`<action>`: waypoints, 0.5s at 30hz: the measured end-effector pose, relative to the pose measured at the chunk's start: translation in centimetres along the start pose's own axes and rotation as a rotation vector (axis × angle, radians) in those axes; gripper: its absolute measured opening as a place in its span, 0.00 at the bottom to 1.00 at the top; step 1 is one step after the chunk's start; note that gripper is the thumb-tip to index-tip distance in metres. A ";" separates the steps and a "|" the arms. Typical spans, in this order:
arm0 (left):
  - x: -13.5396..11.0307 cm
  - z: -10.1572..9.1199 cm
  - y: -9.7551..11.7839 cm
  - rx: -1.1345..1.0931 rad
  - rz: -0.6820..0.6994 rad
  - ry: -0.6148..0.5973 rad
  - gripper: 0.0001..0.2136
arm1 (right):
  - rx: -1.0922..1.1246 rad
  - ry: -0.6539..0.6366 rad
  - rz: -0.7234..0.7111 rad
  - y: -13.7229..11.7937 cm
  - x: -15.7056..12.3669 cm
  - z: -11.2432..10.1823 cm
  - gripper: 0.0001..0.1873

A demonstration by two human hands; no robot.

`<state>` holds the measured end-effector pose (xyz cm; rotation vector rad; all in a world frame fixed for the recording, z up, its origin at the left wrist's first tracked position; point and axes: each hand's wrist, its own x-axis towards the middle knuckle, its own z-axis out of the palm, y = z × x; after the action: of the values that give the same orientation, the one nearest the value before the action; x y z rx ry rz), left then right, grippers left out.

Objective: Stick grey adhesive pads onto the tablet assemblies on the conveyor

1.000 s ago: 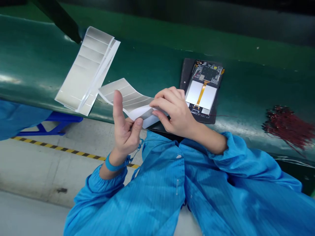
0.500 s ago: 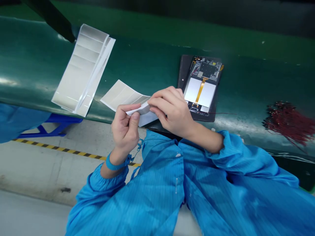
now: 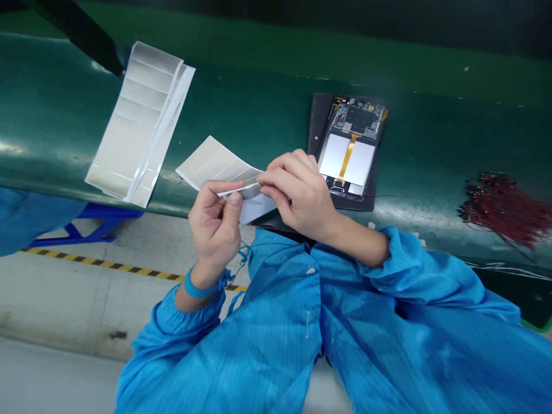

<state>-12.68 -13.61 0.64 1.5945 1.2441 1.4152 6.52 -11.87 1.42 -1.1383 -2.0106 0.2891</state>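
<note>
My left hand (image 3: 218,221) pinches a folded sheet of silvery adhesive strips (image 3: 219,161) between thumb and forefinger, over the front edge of the bench. My right hand (image 3: 299,192) is closed at the fold of the same sheet, thumb and fingertips together on its edge; whether a single strip is lifted there I cannot make out. Just behind the right hand lies an opened tablet (image 3: 352,149) with its circuit board, white battery cells and an orange ribbon cable showing. It rests on a dark flat panel (image 3: 318,121).
More silvery strip sheets (image 3: 133,126) lie on the green bench (image 3: 241,103) at left. A heap of thin red and black wires (image 3: 504,213) is at right. A blue stool (image 3: 92,224) and part of a blue garment (image 3: 34,221) are at the lower left.
The view has shifted slightly. Both hands stay on the folded sheet in nearly the same pose, with no clear change in the grip.
</note>
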 end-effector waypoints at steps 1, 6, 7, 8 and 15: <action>0.0 0.1 0.0 -0.004 0.006 0.003 0.07 | -0.005 0.026 -0.005 0.0 -0.1 0.1 0.14; 0.2 0.0 0.0 0.001 0.012 -0.001 0.06 | 0.046 0.068 -0.041 0.3 -0.2 0.1 0.12; 0.2 -0.1 0.0 0.012 0.013 -0.014 0.06 | 0.074 0.040 -0.025 0.3 -0.1 0.0 0.12; 0.2 -0.2 0.1 0.022 0.019 -0.031 0.07 | 0.104 0.005 -0.007 0.4 0.0 -0.2 0.11; 0.5 -0.3 0.0 0.047 0.019 -0.065 0.08 | 0.062 0.007 -0.007 0.3 0.0 -0.4 0.12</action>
<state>-13.00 -13.21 0.91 1.6751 1.2357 1.3441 7.00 -11.77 1.45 -1.0926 -1.9859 0.3411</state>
